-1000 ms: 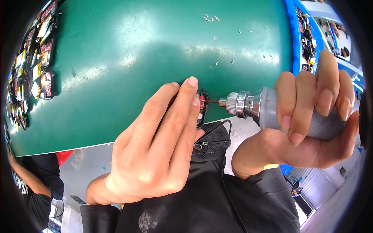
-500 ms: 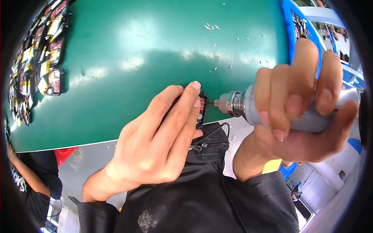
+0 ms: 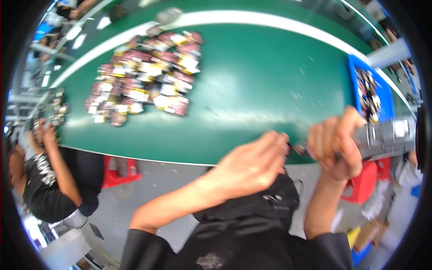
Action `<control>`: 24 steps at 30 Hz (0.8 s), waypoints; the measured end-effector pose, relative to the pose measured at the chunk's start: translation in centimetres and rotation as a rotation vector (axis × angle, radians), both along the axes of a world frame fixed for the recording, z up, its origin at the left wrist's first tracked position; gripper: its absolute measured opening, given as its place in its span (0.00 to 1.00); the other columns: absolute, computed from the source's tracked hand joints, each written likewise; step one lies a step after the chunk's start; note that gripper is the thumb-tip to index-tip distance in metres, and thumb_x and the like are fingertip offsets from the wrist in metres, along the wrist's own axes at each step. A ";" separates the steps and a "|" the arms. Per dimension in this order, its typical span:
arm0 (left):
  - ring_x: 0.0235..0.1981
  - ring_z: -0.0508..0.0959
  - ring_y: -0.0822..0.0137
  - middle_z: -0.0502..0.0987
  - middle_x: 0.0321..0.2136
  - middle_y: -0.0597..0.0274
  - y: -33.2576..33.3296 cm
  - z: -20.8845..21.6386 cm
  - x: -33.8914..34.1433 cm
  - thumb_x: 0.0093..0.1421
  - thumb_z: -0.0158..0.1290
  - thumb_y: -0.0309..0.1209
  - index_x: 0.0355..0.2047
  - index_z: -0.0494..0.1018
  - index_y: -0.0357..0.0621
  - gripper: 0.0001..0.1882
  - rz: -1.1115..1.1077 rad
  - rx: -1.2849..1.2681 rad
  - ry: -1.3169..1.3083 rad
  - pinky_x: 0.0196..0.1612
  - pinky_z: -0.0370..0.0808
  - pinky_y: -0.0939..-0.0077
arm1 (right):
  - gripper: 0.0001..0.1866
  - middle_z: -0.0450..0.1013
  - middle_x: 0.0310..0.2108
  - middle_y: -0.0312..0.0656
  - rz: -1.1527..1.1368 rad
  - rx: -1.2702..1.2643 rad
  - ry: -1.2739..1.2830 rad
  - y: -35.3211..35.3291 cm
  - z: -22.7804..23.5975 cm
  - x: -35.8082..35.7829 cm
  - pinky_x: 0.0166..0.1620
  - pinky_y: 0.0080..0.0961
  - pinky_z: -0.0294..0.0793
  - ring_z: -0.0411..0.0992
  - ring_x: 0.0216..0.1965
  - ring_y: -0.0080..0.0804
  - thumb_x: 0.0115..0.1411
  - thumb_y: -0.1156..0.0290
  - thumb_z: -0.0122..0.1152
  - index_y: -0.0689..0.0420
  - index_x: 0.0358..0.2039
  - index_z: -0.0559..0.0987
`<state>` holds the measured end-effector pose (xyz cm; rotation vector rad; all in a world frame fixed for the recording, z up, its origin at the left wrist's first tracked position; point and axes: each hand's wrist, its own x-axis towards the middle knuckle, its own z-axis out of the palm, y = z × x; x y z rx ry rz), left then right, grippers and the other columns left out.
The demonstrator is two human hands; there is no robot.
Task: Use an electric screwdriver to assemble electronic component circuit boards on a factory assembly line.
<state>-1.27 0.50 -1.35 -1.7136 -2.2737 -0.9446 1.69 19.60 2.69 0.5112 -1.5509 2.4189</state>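
My left hand [image 3: 252, 168] is closed at the table's near edge, its fingertips pinching a small black device case [image 3: 287, 147]. Most of the case is hidden by my fingers, and the picture is blurred there. My right hand [image 3: 335, 146] wraps round the front of a grey electric screwdriver [image 3: 387, 137] lying nearly level, its tip pointing left at the case. Whether the tip touches the case cannot be made out. Beyond my hands, several small silver screws [image 3: 296, 96] lie scattered on the green table [image 3: 252, 63].
A large cluster of open devices with red boards and white-yellow parts [image 3: 144, 76] covers the table's left part. On the right stands a blue bin [image 3: 387, 96] holding similar pieces. Another person [image 3: 49, 189] works at far left. Red stools [image 3: 121, 173] stand below the table.
The view has swung so more of the table shows. My right hand's fingers, raised and loose before, are now curled round the screwdriver. My left hand still holds the case.
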 end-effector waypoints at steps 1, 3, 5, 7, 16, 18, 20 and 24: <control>0.46 0.76 0.51 0.76 0.45 0.43 0.1 -0.7 0.0 0.47 0.63 0.30 0.39 0.75 0.26 0.22 -0.006 0.040 0.042 0.44 0.79 0.65 | 0.09 0.60 0.10 0.31 0.054 -0.050 0.060 0.5 -0.2 -0.3 0.16 0.17 0.60 0.55 0.08 0.20 0.64 0.71 0.54 0.54 0.29 0.64; 0.46 0.76 0.51 0.76 0.45 0.44 -0.3 -0.2 0.2 0.47 0.64 0.30 0.40 0.74 0.26 0.23 0.004 0.053 0.075 0.44 0.79 0.65 | 0.09 0.59 0.08 0.30 0.037 -0.190 0.127 1.8 0.0 0.6 0.16 0.15 0.62 0.56 0.07 0.18 0.63 0.72 0.56 0.54 0.30 0.65; 0.45 0.77 0.51 0.75 0.45 0.45 -1.7 1.5 -0.1 0.46 0.65 0.31 0.42 0.73 0.28 0.25 0.056 0.053 0.061 0.45 0.79 0.63 | 0.08 0.59 0.09 0.30 -0.033 -0.369 0.165 2.7 0.2 1.9 0.16 0.16 0.63 0.57 0.08 0.18 0.64 0.72 0.55 0.55 0.32 0.66; 0.45 0.77 0.50 0.76 0.45 0.48 -5.4 2.5 -1.6 0.43 0.68 0.29 0.46 0.74 0.34 0.29 0.250 0.065 0.051 0.46 0.76 0.58 | 0.07 0.60 0.10 0.30 -0.079 -0.496 0.166 2.9 -0.5 3.2 0.16 0.19 0.63 0.56 0.07 0.19 0.65 0.69 0.54 0.55 0.33 0.65; 0.56 0.70 0.47 0.72 0.54 0.45 -18.6 3.6 -13.2 0.63 0.53 0.27 0.55 0.70 0.35 0.19 1.087 -0.219 0.345 0.60 0.66 0.57 | 0.07 0.57 0.10 0.32 -0.170 -0.689 -0.022 3.5 -4.6 6.9 0.18 0.23 0.63 0.55 0.09 0.22 0.67 0.69 0.48 0.55 0.32 0.65; 0.57 0.69 0.46 0.71 0.55 0.44 -15.9 3.9 -13.3 0.64 0.52 0.27 0.55 0.70 0.35 0.19 1.022 -0.214 0.334 0.61 0.65 0.57 | 0.07 0.57 0.11 0.32 -0.261 -0.701 -0.101 3.6 -4.2 7.5 0.19 0.23 0.62 0.54 0.10 0.21 0.67 0.68 0.47 0.55 0.32 0.65; 0.55 0.71 0.47 0.73 0.53 0.46 -11.8 5.1 -11.8 0.61 0.54 0.22 0.53 0.71 0.36 0.19 0.877 -0.160 0.350 0.59 0.67 0.58 | 0.07 0.55 0.12 0.31 -0.281 -0.762 -0.111 3.2 -3.7 7.0 0.21 0.21 0.59 0.53 0.11 0.20 0.69 0.68 0.44 0.55 0.33 0.64; 0.49 0.76 0.52 0.76 0.48 0.52 -1.5 5.1 -9.0 0.53 0.58 0.16 0.48 0.75 0.38 0.21 0.466 -0.110 0.230 0.52 0.72 0.63 | 0.09 0.58 0.13 0.31 -0.360 -0.786 -0.145 3.3 -4.7 6.4 0.23 0.24 0.61 0.55 0.12 0.21 0.67 0.64 0.48 0.55 0.34 0.70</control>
